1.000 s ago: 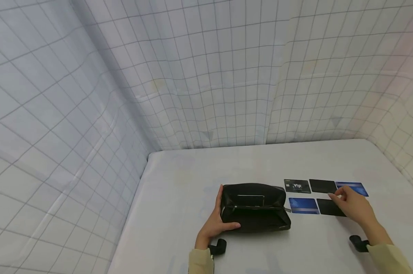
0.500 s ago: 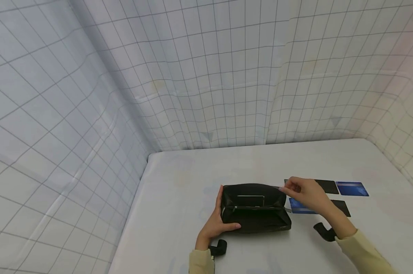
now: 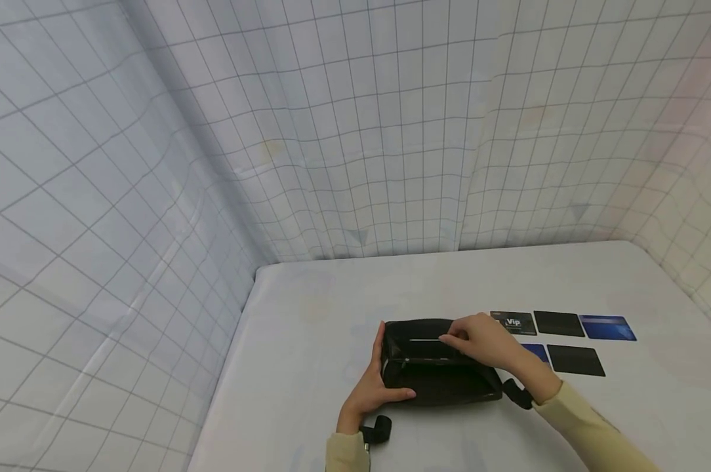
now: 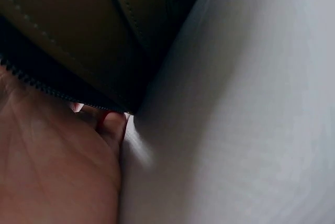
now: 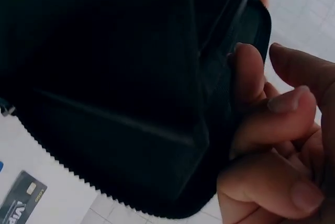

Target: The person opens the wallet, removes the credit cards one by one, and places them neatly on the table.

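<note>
A black zip wallet [image 3: 444, 387] stands gaping on the table. My left hand [image 3: 370, 383] grips its left end, thumb across the front and fingers up the side; the left wrist view shows the palm against the zip edge and a brown stitched inside. My right hand [image 3: 485, 341] is at the wallet's mouth, fingers bent, thumb and forefinger close to an inner compartment. In the right wrist view the fingertips [image 5: 247, 64] meet the dark lining; whether a card is between them is hidden. Right of the wallet lie a Vip card [image 3: 513, 322], black cards [image 3: 576, 360] and blue cards [image 3: 608, 327].
The white table [image 3: 308, 314] is bordered by checked white curtains [image 3: 355, 131] at the back and sides. A black wrist mount [image 3: 382, 429] sits by the left hand, another [image 3: 517, 394] by the right. A zip pull [image 5: 8, 110] hangs at the wallet's end.
My right hand has moved left from the card rows to the wallet's mouth, with a thin edge at its fingertips midway. The left hand and wallet have stayed put.
</note>
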### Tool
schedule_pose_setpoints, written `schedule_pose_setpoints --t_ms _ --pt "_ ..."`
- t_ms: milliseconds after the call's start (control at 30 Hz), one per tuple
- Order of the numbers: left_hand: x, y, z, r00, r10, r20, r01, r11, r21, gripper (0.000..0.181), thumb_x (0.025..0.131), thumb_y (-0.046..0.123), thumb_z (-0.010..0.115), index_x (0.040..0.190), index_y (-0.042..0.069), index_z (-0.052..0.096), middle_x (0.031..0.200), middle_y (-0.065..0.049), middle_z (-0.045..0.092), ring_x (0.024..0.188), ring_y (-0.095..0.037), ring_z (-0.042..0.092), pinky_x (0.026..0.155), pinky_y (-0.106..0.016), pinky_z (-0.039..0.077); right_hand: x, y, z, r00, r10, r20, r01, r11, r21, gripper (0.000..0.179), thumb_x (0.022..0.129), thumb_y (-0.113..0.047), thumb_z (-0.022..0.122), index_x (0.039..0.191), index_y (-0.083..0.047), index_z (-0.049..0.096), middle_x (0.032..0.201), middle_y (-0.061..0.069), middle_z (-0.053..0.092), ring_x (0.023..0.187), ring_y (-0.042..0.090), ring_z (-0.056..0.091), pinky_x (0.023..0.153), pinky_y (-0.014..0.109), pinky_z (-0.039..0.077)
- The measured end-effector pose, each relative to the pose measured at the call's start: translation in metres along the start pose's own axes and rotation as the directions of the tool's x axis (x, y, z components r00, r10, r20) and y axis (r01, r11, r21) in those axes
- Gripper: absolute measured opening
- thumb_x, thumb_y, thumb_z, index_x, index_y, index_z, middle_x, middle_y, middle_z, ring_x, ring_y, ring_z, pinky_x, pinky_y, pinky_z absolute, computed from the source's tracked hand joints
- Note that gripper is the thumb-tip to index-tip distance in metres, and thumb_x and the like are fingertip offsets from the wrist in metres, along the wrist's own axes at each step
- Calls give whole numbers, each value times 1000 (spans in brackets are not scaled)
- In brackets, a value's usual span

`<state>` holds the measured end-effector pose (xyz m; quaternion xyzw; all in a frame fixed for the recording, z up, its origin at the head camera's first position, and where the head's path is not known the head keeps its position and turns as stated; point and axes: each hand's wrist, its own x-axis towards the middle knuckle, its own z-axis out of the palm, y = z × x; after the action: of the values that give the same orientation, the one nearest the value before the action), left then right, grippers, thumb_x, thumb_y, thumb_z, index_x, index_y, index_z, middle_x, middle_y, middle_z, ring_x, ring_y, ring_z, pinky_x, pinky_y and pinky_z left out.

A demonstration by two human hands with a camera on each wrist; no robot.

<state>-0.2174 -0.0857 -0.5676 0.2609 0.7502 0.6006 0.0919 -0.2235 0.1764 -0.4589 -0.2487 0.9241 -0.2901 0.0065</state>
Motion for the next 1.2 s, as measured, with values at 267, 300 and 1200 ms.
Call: schedule_pose_setpoints --t_ms 267,300,1200 --pt "-4 31 -2 999 -1 34 2 1000 -19 124 71 16 81 148 21 -16 155 -5 -13 141 -31 0 105 -62 15 5 2 6 997 66 27 -66 998 -1 18 89 -25 61 87 -10 71 61 -5 61 46 1 48 49 21 42" --pt "-4 33 -3 999 -14 39 15 1000 -20 123 71 16 80 147 21 -17 154 -5 -14 141 -31 -2 105 -62 14 6 2 6 997 73 26 -72 997 -5 19 89 -26 61 85 -10 71 60 -6 61 46 2 48 48 21 41" --pt "0 -4 1 1000 12 0 -12 1000 -23 125 69 21 82 147 29 -15 155 4 -10 142 -26 4 104 -63 17 3 -12 8 961 278 6 -278 961 0 26 87 -24 64 66 -10 67 44 0 46 31 9 44 41 25 42"
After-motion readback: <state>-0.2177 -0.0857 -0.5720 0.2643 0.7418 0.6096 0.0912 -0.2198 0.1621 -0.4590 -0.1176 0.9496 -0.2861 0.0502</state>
